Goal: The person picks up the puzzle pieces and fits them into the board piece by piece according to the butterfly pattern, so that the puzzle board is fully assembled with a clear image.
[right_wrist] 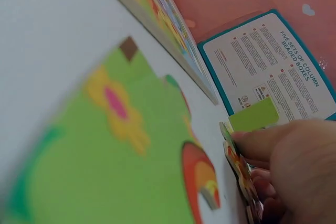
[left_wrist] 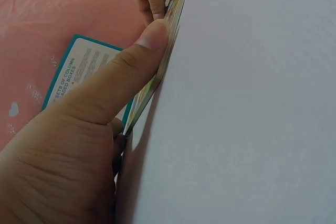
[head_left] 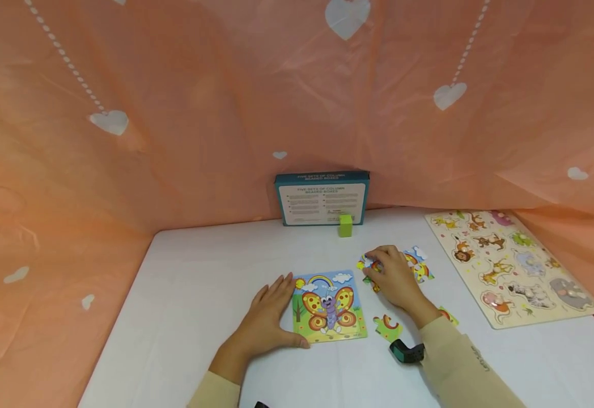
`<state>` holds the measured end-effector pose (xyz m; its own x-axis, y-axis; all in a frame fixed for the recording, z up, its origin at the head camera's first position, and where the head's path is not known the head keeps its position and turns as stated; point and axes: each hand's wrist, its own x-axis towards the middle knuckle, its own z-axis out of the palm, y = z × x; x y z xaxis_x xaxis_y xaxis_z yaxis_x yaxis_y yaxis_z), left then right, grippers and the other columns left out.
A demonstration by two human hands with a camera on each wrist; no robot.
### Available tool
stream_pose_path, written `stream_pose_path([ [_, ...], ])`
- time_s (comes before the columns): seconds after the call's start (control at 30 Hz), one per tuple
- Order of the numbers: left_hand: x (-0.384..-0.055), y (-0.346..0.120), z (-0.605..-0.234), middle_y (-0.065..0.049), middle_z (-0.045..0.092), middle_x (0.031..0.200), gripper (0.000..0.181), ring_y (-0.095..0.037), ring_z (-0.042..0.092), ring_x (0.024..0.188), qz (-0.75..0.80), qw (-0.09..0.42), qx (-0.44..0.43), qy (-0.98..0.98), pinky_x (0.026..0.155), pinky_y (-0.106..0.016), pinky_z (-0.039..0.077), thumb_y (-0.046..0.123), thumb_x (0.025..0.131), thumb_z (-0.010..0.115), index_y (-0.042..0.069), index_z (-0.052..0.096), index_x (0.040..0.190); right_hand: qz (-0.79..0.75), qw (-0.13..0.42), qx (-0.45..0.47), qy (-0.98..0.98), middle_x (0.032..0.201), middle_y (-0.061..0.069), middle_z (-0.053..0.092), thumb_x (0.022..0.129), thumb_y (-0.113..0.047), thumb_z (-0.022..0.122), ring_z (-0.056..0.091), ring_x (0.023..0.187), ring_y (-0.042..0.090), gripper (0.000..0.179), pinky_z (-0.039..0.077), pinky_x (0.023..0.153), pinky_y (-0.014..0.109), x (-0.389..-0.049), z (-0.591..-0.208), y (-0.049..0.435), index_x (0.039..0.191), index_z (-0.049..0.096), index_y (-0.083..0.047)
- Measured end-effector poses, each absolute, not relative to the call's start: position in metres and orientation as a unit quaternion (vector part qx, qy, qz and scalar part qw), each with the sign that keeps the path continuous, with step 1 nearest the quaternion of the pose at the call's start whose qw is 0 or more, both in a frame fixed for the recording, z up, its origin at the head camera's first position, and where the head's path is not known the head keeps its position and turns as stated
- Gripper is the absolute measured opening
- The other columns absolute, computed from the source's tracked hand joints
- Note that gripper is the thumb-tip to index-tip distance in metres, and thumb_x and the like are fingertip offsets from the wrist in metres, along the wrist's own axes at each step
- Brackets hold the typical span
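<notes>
A square butterfly picture board (head_left: 330, 309) lies flat on the table. My left hand (head_left: 268, 317) rests at its left side, fingers extended along the upper left edge and thumb (left_wrist: 155, 35) at the lower edge. To the right, my right hand (head_left: 394, 277) reaches over a cluster of jigsaw pieces (head_left: 419, 266), thumb and index finger pinching a jigsaw piece (head_left: 363, 264) at the cluster's left side. The palm hides part of the cluster. A loose green jigsaw piece (head_left: 387, 327) lies between the board and my right wrist; another jigsaw piece (head_left: 448, 315) is partly covered by the sleeve.
A teal-edged box (head_left: 322, 198) stands at the back against the orange heart-patterned cloth (head_left: 215, 124), with a green block (head_left: 345, 225) in front. A wooden animal puzzle board (head_left: 518, 272) lies at the right. White table surface (head_left: 174, 306) extends to the left.
</notes>
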<state>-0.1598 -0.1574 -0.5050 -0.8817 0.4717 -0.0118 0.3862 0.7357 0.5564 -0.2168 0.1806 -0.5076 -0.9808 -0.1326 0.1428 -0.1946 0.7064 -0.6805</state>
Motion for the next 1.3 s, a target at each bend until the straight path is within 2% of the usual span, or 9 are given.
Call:
stream_pose_path([
  [0.2, -0.16, -0.157, -0.505, -0.005, 0.02, 0.179, 0.139, -0.025, 0.011, 0.165, 0.283, 0.079, 0.231, 0.928, 0.13, -0.054, 0.007, 0.075, 0.067, 0.093, 0.009, 0.031, 0.173, 0.422, 0.036, 0.066, -0.903, 0.131, 0.023, 0.062, 0.102, -0.008, 0.077, 0.051, 0.127, 0.043, 0.03, 0.043, 0.108, 0.06, -0.218, -0.507, 0.179, 0.128, 0.067, 0.004],
  [0.3, -0.161, -0.158, -0.505, -0.005, 0.02, 0.179, 0.139, -0.025, 0.011, 0.165, 0.283, 0.078, 0.233, 0.927, 0.13, -0.054, 0.007, 0.074, 0.067, 0.092, 0.009, 0.031, 0.173, 0.444, 0.039, 0.064, -0.893, 0.124, 0.02, 0.066, 0.102, -0.004, 0.077, 0.053, 0.123, 0.04, 0.033, 0.044, 0.106, 0.058, -0.218, -0.506, 0.179, 0.131, 0.065, 0.005],
  [0.47, -0.162, -0.159, -0.505, -0.006, 0.019, 0.18, 0.139, -0.025, 0.011, 0.165, 0.284, 0.075, 0.238, 0.926, 0.13, -0.054, 0.007, 0.073, 0.067, 0.093, 0.009, 0.03, 0.173, 0.414, 0.038, 0.067, -0.907, 0.138, 0.024, 0.057, 0.103, -0.011, 0.077, 0.046, 0.13, 0.044, 0.05, 0.041, 0.11, 0.062, -0.217, -0.504, 0.179, 0.147, 0.062, 0.006],
  [0.6, -0.162, -0.159, -0.508, -0.006, 0.019, 0.18, 0.139, -0.025, 0.011, 0.165, 0.281, 0.077, 0.241, 0.926, 0.13, -0.055, 0.007, 0.076, 0.068, 0.091, 0.009, 0.03, 0.173, 0.392, 0.028, 0.065, -0.917, 0.144, 0.027, 0.051, 0.104, -0.016, 0.077, 0.042, 0.132, 0.046, 0.044, 0.041, 0.108, 0.064, -0.215, -0.503, 0.179, 0.142, 0.067, 0.005],
  [0.73, -0.162, -0.159, -0.509, -0.006, 0.018, 0.18, 0.138, -0.026, 0.01, 0.166, 0.275, 0.081, 0.243, 0.927, 0.13, -0.055, 0.007, 0.078, 0.069, 0.089, 0.007, 0.03, 0.172, 0.414, 0.033, 0.061, -0.908, 0.138, 0.024, 0.058, 0.102, -0.011, 0.078, 0.046, 0.127, 0.043, 0.037, 0.042, 0.105, 0.06, -0.215, -0.503, 0.179, 0.134, 0.066, 0.003],
  [0.97, -0.161, -0.159, -0.506, -0.007, 0.015, 0.18, 0.137, -0.026, 0.007, 0.166, 0.264, 0.085, 0.241, 0.93, 0.13, -0.055, 0.006, 0.078, 0.071, 0.087, 0.005, 0.029, 0.172, 0.485, 0.055, 0.051, -0.871, 0.115, 0.014, 0.065, 0.106, -0.006, 0.073, 0.058, 0.104, 0.029, 0.025, 0.049, 0.088, 0.042, -0.213, -0.504, 0.181, 0.13, 0.067, -0.003],
  [1.13, -0.162, -0.159, -0.507, -0.004, 0.014, 0.181, 0.137, -0.024, 0.006, 0.166, 0.261, 0.089, 0.24, 0.931, 0.13, -0.054, 0.006, 0.079, 0.072, 0.086, 0.006, 0.029, 0.172, 0.514, 0.114, 0.044, -0.849, 0.111, 0.012, 0.072, 0.106, -0.009, 0.074, 0.059, 0.091, 0.024, 0.016, 0.049, 0.072, 0.026, -0.209, -0.503, 0.181, 0.122, 0.074, -0.005],
  [1.23, -0.161, -0.159, -0.506, -0.005, 0.014, 0.181, 0.137, -0.025, 0.007, 0.166, 0.265, 0.09, 0.24, 0.929, 0.13, -0.055, 0.007, 0.078, 0.071, 0.087, 0.005, 0.029, 0.172, 0.537, 0.129, 0.045, -0.832, 0.108, 0.014, 0.073, 0.105, -0.007, 0.074, 0.061, 0.081, 0.022, 0.015, 0.048, 0.061, 0.024, -0.206, -0.499, 0.177, 0.119, 0.073, -0.003],
  [1.3, -0.161, -0.159, -0.506, -0.006, 0.015, 0.18, 0.137, -0.026, 0.007, 0.166, 0.267, 0.09, 0.24, 0.929, 0.13, -0.056, 0.007, 0.077, 0.071, 0.088, 0.004, 0.029, 0.171, 0.564, 0.111, 0.045, -0.817, 0.108, 0.016, 0.071, 0.105, -0.005, 0.073, 0.064, 0.077, 0.022, 0.017, 0.052, 0.058, 0.024, -0.204, -0.497, 0.173, 0.121, 0.07, -0.001],
])
